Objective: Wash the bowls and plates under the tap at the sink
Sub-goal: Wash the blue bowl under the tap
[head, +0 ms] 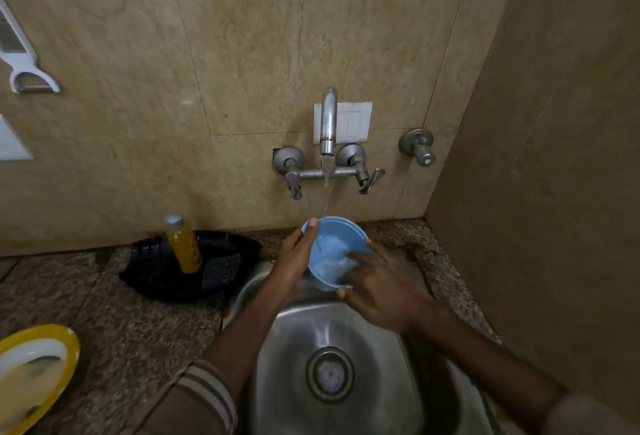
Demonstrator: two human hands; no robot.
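Note:
A light blue bowl (pixel 334 244) is held over the steel sink (pixel 381 348), tilted toward me, under a thin stream of water from the wall tap (pixel 328 123). My left hand (pixel 294 261) grips the bowl's left rim, thumb over the edge. My right hand (pixel 374 282) is at the bowl's right side with its fingers inside, on the wet inner surface, and its thumb under the near rim. A yellow-rimmed plate (pixel 38 369) with food residue lies on the counter at the lower left.
A black tray (pixel 156 268) left of the sink holds an orange liquid bottle (pixel 183 244) and a dark scrub pad (pixel 221 270). The speckled stone counter (pixel 138 330) surrounds the sink. A white peeler (pixel 24 64) hangs on the wall at the upper left. A side wall stands close on the right.

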